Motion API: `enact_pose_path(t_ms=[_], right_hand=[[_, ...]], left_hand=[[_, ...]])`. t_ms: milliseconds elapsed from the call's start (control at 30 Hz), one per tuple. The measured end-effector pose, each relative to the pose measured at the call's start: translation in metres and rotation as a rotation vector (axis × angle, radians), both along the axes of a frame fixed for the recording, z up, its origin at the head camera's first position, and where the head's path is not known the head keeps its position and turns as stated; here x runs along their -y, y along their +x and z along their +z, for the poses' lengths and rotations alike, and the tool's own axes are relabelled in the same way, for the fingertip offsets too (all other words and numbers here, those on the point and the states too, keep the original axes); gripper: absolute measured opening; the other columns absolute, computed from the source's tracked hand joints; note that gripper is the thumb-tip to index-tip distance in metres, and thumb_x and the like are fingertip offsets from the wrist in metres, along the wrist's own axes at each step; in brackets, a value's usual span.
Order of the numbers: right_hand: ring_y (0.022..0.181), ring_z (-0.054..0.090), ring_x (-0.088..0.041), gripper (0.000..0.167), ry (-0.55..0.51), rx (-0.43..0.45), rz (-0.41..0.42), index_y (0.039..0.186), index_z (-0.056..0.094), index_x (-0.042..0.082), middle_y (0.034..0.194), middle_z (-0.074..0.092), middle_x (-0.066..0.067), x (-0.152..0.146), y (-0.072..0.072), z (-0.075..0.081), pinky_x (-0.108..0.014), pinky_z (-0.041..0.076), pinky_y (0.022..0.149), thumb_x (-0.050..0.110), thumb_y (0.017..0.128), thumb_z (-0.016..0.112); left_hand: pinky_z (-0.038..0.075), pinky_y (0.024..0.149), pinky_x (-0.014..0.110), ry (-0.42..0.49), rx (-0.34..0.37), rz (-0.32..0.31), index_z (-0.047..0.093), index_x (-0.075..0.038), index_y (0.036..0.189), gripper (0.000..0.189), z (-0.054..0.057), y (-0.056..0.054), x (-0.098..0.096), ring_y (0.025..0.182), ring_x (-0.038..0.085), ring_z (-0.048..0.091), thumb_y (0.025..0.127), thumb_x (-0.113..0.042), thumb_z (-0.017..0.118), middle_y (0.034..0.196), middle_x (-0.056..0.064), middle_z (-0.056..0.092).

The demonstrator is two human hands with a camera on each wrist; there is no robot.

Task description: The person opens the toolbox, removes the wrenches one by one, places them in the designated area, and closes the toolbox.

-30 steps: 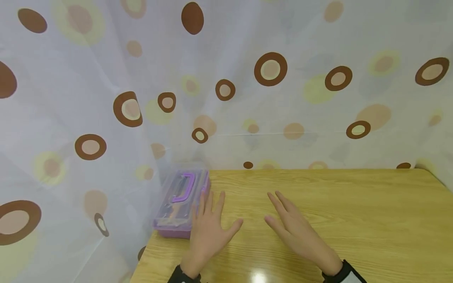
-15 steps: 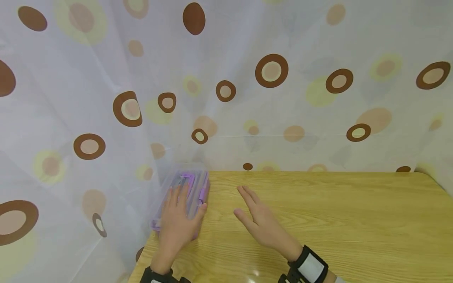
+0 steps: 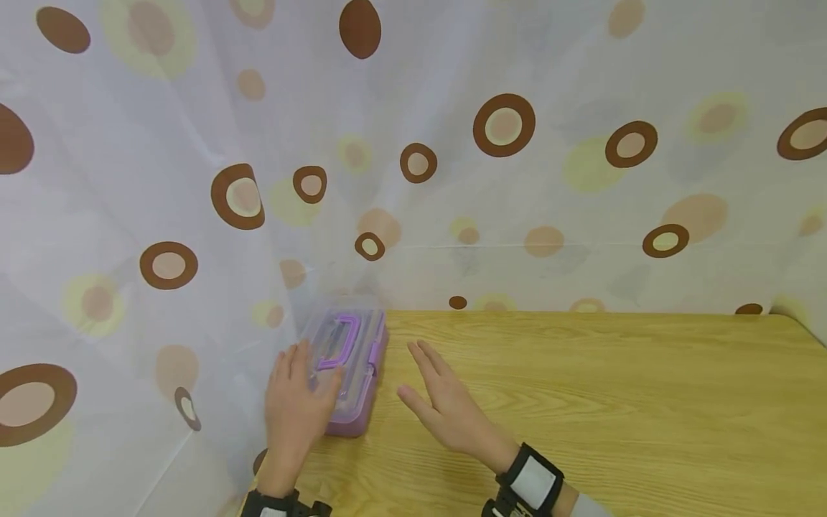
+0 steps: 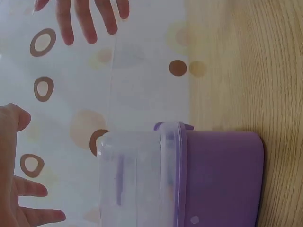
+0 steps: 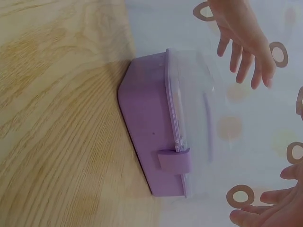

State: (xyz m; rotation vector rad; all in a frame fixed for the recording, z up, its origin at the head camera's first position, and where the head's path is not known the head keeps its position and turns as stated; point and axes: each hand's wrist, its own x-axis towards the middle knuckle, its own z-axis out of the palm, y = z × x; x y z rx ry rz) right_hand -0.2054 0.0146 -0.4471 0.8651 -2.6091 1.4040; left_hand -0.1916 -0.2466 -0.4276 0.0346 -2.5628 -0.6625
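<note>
A purple storage box [image 3: 349, 424] with a clear lid and a purple carrying handle [image 3: 349, 337] stands at the table's left end. A purple latch [image 5: 174, 161] sits on its right side, over the lid's rim. My left hand [image 3: 297, 409] is over the box's near left corner, fingers spread, hiding part of the lid; the left wrist view shows it apart from the lid. To the right of the box my right hand [image 3: 449, 406] hovers over the table with straight fingers and holds nothing.
The wood-grain table [image 3: 581, 402] stretches off to the right. A white curtain [image 3: 439, 273] printed with brown and yellow circles hangs behind the table and along its left side, close to the box. Both wrists wear black straps [image 3: 530, 477].
Both hands have moved left. The left hand has passed across the lid to the box's left side, and the right hand has come nearer the latch side. The box stays in place.
</note>
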Motion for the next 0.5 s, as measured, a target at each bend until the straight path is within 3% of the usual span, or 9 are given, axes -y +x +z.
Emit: enact_pose_path(t_ms=[267,500], right_hand=[[0.155,0.024,-0.047,0.076,-0.079,-0.017,-0.028,0.168,0.016,0.005,0.173,0.009,-0.023,0.035,-0.012,-0.012,-0.068,0.031,0.119,0.047,0.111,0.046],[0.158,0.014,-0.046,0.077,-0.157,0.008,-0.043,0.168,0.014,0.007,0.173,0.006,-0.024,0.061,-0.019,-0.032,-0.071,0.024,0.121,0.045,0.110,0.049]], left_hand=[[0.035,0.116,0.067,0.141,0.118,0.071,0.039,-0.005,0.160,0.075,-0.007,-0.003,0.025,0.146,0.047,0.041,0.105,-0.053,0.055,0.159,0.025,0.043],[0.036,0.115,0.069,0.207,0.167,0.083,0.037,-0.006,0.161,0.076,-0.022,-0.007,0.042,0.144,0.051,0.043,0.105,-0.055,0.054,0.159,0.026,0.044]])
